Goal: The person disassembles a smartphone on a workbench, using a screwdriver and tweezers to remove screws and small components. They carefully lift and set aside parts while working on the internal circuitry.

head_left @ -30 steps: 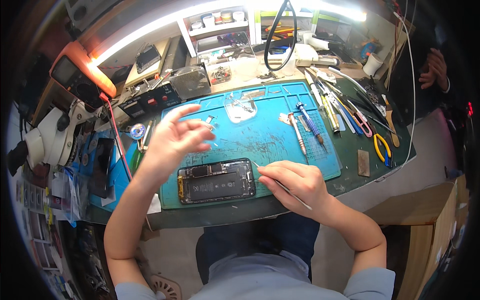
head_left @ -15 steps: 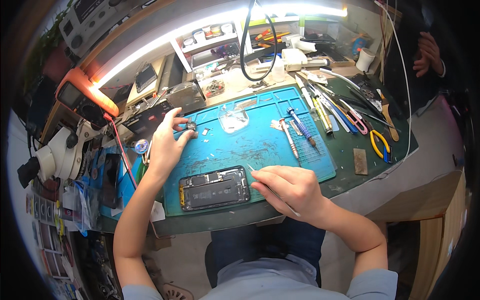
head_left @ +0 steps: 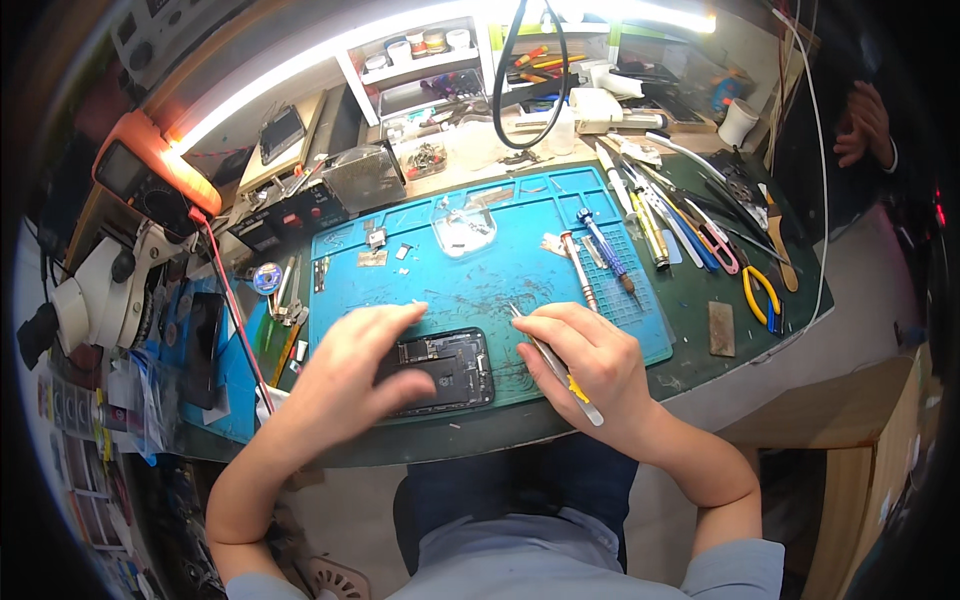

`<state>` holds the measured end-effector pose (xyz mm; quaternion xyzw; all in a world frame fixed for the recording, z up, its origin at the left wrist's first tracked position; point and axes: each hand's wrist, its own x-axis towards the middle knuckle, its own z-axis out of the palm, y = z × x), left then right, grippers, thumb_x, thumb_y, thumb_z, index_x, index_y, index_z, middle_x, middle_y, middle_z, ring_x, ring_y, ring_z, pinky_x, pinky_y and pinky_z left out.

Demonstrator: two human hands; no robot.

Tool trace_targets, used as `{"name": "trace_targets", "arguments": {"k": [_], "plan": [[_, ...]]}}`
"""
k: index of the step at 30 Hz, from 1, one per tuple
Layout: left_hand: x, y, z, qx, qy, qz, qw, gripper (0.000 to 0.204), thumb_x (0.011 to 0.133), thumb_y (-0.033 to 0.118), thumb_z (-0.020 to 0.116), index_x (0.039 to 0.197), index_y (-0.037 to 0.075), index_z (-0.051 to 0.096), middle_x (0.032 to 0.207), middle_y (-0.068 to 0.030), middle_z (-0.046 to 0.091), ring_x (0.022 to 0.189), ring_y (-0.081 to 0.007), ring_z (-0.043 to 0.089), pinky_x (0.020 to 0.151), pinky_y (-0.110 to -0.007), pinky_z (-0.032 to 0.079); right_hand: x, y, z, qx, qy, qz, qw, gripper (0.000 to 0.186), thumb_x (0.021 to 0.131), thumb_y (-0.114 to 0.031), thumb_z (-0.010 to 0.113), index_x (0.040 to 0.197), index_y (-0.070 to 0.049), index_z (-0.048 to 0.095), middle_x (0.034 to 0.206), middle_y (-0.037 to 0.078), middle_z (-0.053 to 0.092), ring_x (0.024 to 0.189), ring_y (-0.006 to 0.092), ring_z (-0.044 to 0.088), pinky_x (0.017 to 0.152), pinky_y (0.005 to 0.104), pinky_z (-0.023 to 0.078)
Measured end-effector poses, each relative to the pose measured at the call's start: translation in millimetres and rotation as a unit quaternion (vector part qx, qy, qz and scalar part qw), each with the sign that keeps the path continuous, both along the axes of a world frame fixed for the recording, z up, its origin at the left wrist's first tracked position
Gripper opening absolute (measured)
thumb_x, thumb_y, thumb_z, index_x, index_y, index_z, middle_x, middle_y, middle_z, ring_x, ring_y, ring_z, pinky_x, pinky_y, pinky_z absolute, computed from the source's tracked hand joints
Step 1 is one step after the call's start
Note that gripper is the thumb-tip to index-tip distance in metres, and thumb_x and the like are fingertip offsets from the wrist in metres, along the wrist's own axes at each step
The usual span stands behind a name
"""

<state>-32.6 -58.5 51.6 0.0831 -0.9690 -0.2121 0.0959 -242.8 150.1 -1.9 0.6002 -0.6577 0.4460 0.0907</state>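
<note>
An opened phone (head_left: 466, 366) lies flat on the blue work mat (head_left: 470, 290), its battery and inner boards bare. My left hand (head_left: 345, 370) hovers over the phone's left part and hides it, thumb and fingers spread apart with nothing visible between them. To the right of the phone, my right hand (head_left: 595, 365) grips metal tweezers (head_left: 588, 402), whose tips point away from me and stand slightly apart. Several small phone parts (head_left: 375, 237) lie at the mat's far left, beside a clear plastic dish (head_left: 466, 232).
Two screwdrivers (head_left: 605, 250) rest on the mat's right side. Beyond them lie several hand tools and yellow-handled pliers (head_left: 764, 300). At left are an orange multimeter (head_left: 150, 175), a solder spool (head_left: 267, 278) and a dark phone (head_left: 203, 345). A bystander's hand (head_left: 864, 125) shows at far right.
My left hand has left the small part at the mat's far left and come back toward me, over the phone. My right hand still holds the tweezers beside the phone. The view has shifted slightly.
</note>
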Motion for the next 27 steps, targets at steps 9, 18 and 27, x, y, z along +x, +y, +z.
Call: {"name": "trace_targets", "arguments": {"k": [9, 18, 27], "plan": [[6.6, 11.5, -7.9, -0.024, 0.004, -0.052, 0.998, 0.101, 0.073, 0.036, 0.098, 0.156, -0.001, 0.052, 0.145, -0.0185, 0.062, 0.132, -0.0396, 0.059, 0.115, -0.050, 0.048, -9.8, 4.6, 14.1, 0.103, -0.135, 0.094, 0.981, 0.021, 0.092, -0.007, 0.085, 0.111, -0.002, 0.076, 0.104, 0.013, 0.076, 0.086, 0.0273, 0.075, 0.073, 0.0360, 0.058], [-9.6, -12.8, 3.5, 0.063, -0.043, -0.166, 0.983, 0.101, 0.074, 0.022, 0.097, 0.161, 0.003, 0.049, 0.148, -0.0161, 0.062, 0.134, -0.0375, 0.058, 0.120, -0.051, 0.044, -48.4, -12.1, 46.0, 0.142, -0.149, 0.147, 0.967, 0.026, 0.102, -0.008, 0.078, 0.127, 0.000, 0.076, 0.110, 0.011, 0.078, 0.094, 0.0160, 0.075, 0.077, 0.0331, 0.061], [1.7, -32.1, -2.9, 0.109, -0.063, -0.194, 0.973, 0.103, 0.075, 0.028, 0.097, 0.163, 0.005, 0.048, 0.158, -0.0131, 0.058, 0.152, -0.0326, 0.051, 0.133, -0.062, 0.027, -58.8, -1.7, 50.0, 0.272, -0.375, 0.233, 0.855, 0.020, 0.101, 0.008, 0.068, 0.120, 0.002, 0.073, 0.116, 0.015, 0.077, 0.103, 0.0237, 0.079, 0.084, 0.0354, 0.066]]}}
